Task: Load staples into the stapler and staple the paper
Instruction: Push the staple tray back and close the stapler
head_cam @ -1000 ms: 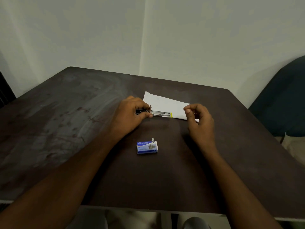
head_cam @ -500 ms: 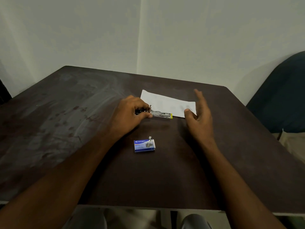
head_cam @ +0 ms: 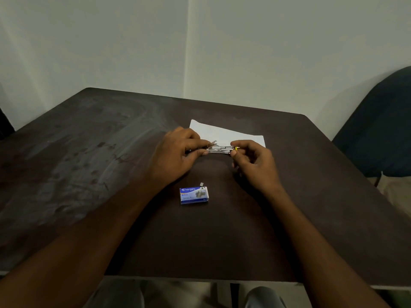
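A small metal stapler point(head_cam: 220, 149) lies across the near edge of a white folded paper point(head_cam: 224, 134) on the dark table point(head_cam: 89, 174). My left hand point(head_cam: 178, 154) grips its left end between thumb and fingers. My right hand point(head_cam: 253, 163) pinches its right end, where a yellow tip shows. A blue staple box point(head_cam: 194, 195) lies flat on the table nearer to me, with a tiny strip of staples point(head_cam: 202, 184) just behind it. The stapler's black body is mostly hidden under my left hand.
A dark blue chair back point(head_cam: 378, 130) stands off the table's right side. Pale walls meet in a corner behind the table. My knees show below the table's near edge.
My right hand, which was open beside the paper half a second ago, has come left and closed its thumb and fingers on the stapler's right end. My left hand kept its hold.
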